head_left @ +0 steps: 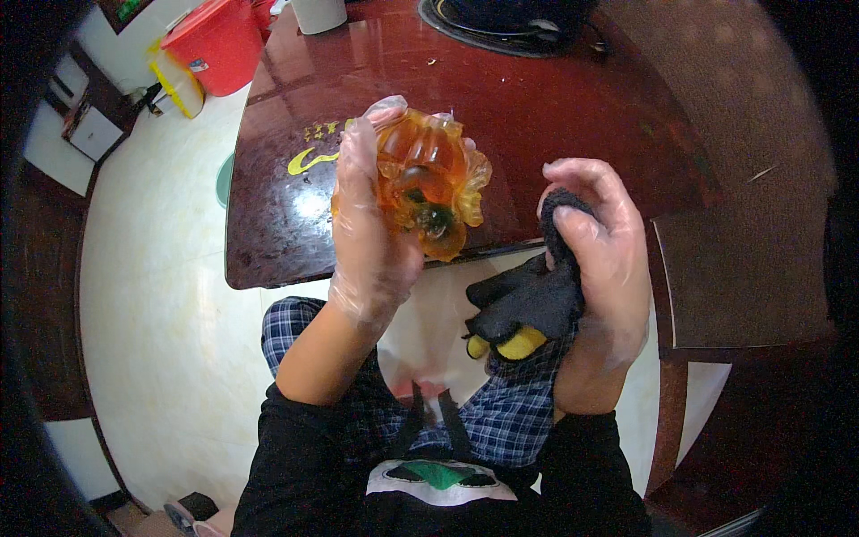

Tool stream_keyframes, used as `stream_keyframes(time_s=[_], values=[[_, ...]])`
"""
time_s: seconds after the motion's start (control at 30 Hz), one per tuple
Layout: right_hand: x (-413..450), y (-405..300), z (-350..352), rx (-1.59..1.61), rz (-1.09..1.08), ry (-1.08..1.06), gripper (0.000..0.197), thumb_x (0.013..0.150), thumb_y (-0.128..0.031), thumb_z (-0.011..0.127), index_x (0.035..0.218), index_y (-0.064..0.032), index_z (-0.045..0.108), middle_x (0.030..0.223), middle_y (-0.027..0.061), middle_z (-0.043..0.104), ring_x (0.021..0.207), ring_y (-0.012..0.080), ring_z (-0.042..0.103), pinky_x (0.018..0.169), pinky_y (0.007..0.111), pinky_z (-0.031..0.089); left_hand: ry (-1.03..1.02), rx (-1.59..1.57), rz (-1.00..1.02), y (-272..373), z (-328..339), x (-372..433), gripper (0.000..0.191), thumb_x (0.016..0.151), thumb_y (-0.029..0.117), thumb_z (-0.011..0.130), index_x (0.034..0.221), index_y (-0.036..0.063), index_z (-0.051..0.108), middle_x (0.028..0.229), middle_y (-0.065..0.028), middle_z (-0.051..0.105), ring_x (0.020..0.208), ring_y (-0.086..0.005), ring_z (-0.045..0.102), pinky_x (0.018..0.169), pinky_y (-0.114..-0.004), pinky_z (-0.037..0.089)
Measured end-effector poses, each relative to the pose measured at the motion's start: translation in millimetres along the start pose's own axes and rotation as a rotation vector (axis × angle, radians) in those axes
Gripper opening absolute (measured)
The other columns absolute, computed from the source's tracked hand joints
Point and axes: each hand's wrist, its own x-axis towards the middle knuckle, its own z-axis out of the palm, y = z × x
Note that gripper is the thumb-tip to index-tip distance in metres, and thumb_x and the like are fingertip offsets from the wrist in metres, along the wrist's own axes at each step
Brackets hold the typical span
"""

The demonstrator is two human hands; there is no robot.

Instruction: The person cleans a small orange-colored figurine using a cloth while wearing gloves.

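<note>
In a clear plastic glove, my left hand (366, 221) is closed around a translucent amber ornament (429, 174) with ruffled edges. Two dark round patches show at the ornament's lower end, and its far side is hidden by my fingers. It is held up above the near edge of a glossy dark red table (523, 114). My right hand (604, 228), also in clear plastic, pinches a black cloth (530, 295) with yellow patches between thumb and fingers. The cloth hangs over my right thigh, apart from the ornament.
A red plastic bin (218, 47) and a yellow bag (176, 84) stand on the pale floor at far left. Near the table's far edge are a whitish cup-like container (319, 15) and a dark round object (503, 27). A brown surface (738, 268) borders the right side.
</note>
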Motion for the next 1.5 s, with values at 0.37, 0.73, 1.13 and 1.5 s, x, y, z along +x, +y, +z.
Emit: stream_keyframes(time_s=[0.37,0.73,1.13,1.5], values=[[7,11,10,0.07,0.159,0.027,0.033,0.07,0.002,0.048,0.102,-0.0032,0.052,0.096,0.0034,0.052,0.095,0.0125,0.049,0.091,0.026,0.038,0.034,-0.148,-0.094,2,-6,9,0.051,0.094,0.051,0.044,0.121,0.0082,0.051,0.112,-0.0199,0.061,0.1,-0.0337,0.061,0.088,-0.044,0.051],[8,15,2,0.149,-0.059,0.25,0.026,0.085,-0.01,0.065,0.109,-0.0007,0.058,0.094,0.0057,0.059,0.083,0.0144,0.058,0.074,0.027,0.05,-0.037,-0.155,-0.144,2,-6,10,0.05,0.095,0.047,0.044,0.12,0.0044,0.051,0.113,-0.0201,0.06,0.098,-0.033,0.062,0.086,-0.042,0.051],[25,20,4,0.401,0.027,0.536,0.016,0.092,-0.004,0.054,0.107,-0.0021,0.046,0.095,0.0181,0.062,0.082,0.0283,0.066,0.068,0.038,0.058,-0.394,0.113,-0.566,7,8,-14,0.058,0.092,0.047,0.044,0.118,-0.0043,0.056,0.116,-0.016,0.059,0.106,-0.0245,0.058,0.097,-0.037,0.044],[27,46,8,-0.213,-0.513,0.448,0.031,0.088,-0.006,0.061,0.116,-0.0014,0.048,0.118,0.0129,0.051,0.109,0.0278,0.053,0.095,0.04,0.044,-0.173,-0.114,-0.602,2,7,-14,0.048,0.092,0.037,0.052,0.118,-0.0044,0.055,0.114,-0.0147,0.062,0.096,-0.025,0.063,0.085,-0.038,0.053]])
